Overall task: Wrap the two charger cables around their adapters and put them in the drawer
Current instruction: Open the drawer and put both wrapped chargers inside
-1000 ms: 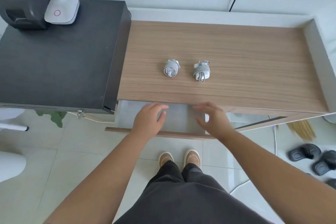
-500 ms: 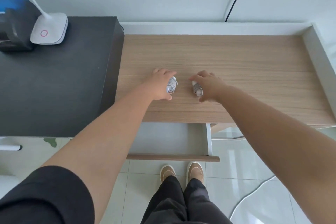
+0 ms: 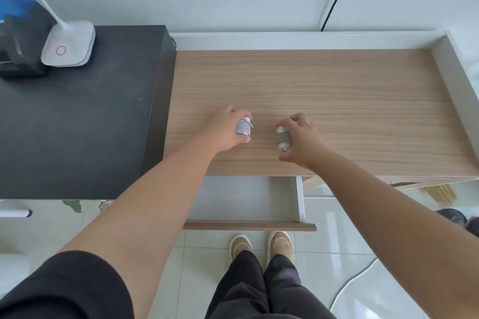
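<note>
Two white charger adapters with grey cable wound around them are over the wooden desk top (image 3: 350,90). My left hand (image 3: 225,129) is closed around the left wrapped charger (image 3: 244,127). My right hand (image 3: 300,137) grips the right wrapped charger (image 3: 282,137), which looks lifted slightly off the wood. Below the desk's front edge the drawer (image 3: 248,225) is pulled out, its pale grey inside showing nothing in it.
A black cabinet (image 3: 77,116) adjoins the desk on the left, carrying a white lamp base (image 3: 68,44) and a black and blue device (image 3: 18,33). A raised white rim borders the desk's back and right side. My feet stand on tiled floor under the drawer.
My hands left the drawer front, reached to the two chargers and closed on them. They now hold them slightly raised and nearer the front edge. The drawer stands further out than a second ago.
</note>
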`<action>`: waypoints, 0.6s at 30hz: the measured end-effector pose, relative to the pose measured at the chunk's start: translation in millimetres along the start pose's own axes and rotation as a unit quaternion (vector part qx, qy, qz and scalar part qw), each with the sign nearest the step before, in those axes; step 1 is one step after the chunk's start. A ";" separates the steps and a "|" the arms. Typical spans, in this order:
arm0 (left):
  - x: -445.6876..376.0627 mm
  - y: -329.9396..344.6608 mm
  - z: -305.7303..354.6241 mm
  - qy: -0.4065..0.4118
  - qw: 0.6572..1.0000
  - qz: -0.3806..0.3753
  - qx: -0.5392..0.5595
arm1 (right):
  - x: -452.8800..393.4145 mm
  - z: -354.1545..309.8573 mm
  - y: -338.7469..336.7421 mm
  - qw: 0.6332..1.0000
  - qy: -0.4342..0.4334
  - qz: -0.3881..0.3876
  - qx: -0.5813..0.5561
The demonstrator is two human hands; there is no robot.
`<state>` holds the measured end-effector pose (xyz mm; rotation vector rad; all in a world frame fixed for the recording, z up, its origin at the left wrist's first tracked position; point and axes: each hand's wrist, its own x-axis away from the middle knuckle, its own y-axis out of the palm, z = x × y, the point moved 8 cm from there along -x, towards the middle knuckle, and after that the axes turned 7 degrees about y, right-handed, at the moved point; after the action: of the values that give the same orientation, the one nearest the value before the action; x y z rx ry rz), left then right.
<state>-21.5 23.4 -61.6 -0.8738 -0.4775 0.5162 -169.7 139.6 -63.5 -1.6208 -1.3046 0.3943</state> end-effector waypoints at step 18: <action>131.0 85.3 16.4 0.019 0.997 -0.071 0.020 | 98.0 25.8 108.1 0.981 0.087 -0.158 -0.075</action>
<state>51.4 157.7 -98.2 -0.8039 -0.4894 0.3772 -92.3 243.9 -134.7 -1.4994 -1.4538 -0.0402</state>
